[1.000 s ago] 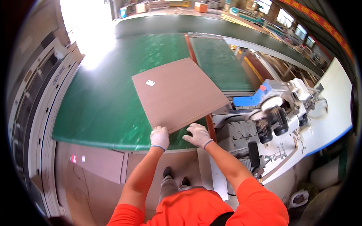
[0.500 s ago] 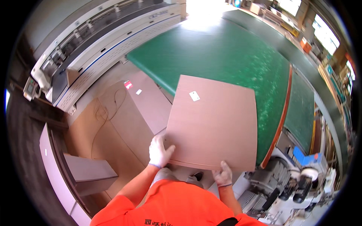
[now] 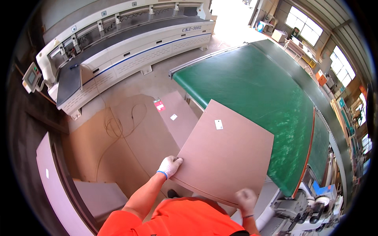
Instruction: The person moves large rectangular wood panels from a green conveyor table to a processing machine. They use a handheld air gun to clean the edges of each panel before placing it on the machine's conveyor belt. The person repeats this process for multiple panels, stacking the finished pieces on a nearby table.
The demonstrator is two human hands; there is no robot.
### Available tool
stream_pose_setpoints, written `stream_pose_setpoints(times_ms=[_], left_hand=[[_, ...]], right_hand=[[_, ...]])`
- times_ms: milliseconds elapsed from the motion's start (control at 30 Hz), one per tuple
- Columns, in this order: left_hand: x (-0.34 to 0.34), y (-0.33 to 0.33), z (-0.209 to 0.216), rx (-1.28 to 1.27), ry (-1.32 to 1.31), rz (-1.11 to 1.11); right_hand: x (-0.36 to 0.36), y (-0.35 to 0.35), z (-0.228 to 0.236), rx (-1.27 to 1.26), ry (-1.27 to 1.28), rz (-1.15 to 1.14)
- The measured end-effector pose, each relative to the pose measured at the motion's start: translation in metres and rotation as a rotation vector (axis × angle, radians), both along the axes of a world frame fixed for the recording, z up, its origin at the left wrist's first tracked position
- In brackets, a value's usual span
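A square, flat brown board (image 3: 232, 149) with a small white label (image 3: 218, 124) is in front of me, tilted across the near corner of the green table surface. My left hand (image 3: 170, 166), in a whitish work glove with a blue cuff, grips the board's left edge, thumb on top and fingers underneath. At the near right part of the board is my right hand (image 3: 247, 198), also gloved. Motion smears its fingers, so whether they grip the board cannot be told.
The wide green conveyor table (image 3: 252, 82) lies ahead. A long white machine (image 3: 145, 55) runs along the far left. Brown sheets (image 3: 177, 122) with coiled cord (image 3: 114, 126) lie on the floor. Panels (image 3: 59, 185) lean at left; a motorized machine (image 3: 303, 208) stands at near right.
The view has shifted, and the board has rotated clockwise and sits lower in the picture. My left hand has closed more firmly on its left edge; my right hand has moved over the near edge.
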State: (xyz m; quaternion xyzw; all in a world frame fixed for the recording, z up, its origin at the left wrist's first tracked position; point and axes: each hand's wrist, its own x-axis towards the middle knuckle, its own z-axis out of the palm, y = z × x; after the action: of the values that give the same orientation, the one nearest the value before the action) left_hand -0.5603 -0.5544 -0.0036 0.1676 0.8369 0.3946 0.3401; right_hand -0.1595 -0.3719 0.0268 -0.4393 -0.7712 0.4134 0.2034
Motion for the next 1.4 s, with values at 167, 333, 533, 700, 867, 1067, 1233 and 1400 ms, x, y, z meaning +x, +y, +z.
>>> stream_pose_setpoints(times_ms=[167,333,533,700,867,1067,1233,1400], left_hand=[[-0.124,-0.031,-0.003,0.043,-0.071,-0.009],[-0.262,-0.032,-0.007,0.001,0.030,-0.028],[-0.450,-0.042,0.007,0.071,0.250,0.103],[-0.601,-0.072,-0.007,0.254,0.269,0.353],[-0.767,-0.077,-0.057,0.465,0.102,0.496],[-0.985,0.004,-0.022,0.663,0.065,0.454],[-1.112,0.120,-0.030,0.654,0.068,0.451],[-1.225,0.265,-0.051,0.606,0.083,0.387]], right_hand=[[-0.068,0.046,-0.032,-0.274,-0.058,-0.537],[-0.211,0.053,-0.085,-0.552,0.446,-0.718],[-0.443,0.080,-0.081,-0.692,0.777,-0.601],[-0.631,0.121,-0.088,-0.399,0.477,-0.654],[-0.832,0.120,-0.053,-0.210,0.550,-0.562],[-0.996,0.129,-0.046,-0.215,0.685,-0.580],[-1.106,0.200,-0.063,-0.265,0.646,-0.675],[-1.201,0.337,-0.098,-0.253,0.598,-0.738]])
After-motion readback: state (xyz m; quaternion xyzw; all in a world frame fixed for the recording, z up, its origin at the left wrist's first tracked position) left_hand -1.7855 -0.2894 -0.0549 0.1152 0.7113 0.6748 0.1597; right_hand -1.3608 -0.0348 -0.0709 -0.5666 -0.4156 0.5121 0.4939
